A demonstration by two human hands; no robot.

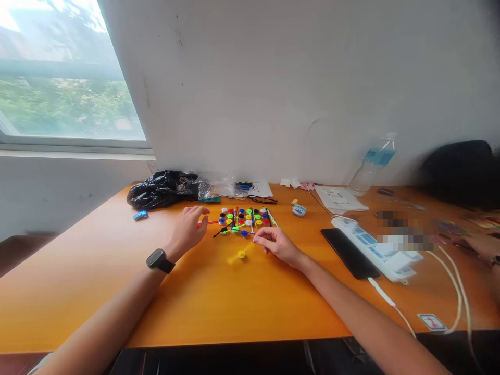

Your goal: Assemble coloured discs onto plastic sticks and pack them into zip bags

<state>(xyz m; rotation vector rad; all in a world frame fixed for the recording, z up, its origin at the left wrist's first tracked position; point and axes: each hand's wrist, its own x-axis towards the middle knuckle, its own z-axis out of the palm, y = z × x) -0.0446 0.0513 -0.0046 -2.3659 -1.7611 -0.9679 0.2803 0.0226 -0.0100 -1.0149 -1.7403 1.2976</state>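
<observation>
My left hand, with a black watch on the wrist, hovers over the table with fingers bent and apart. A thin red stick lies right by its thumb; I cannot tell whether they touch. My right hand has its thumb and fingertips pinched together. The end of a blue stick and a yellow stick with a round yellow cap, smeared by motion, both reach close to that pinch. Which one it grips, if any, is unclear. Beyond lie rows of coloured round caps with thin sticks between them, and a black stick.
Black plastic bag and clear wrapping lie by the wall. A small round container, black phone, white power strip with cables, and bottle are to the right. Another person's hand shows far right.
</observation>
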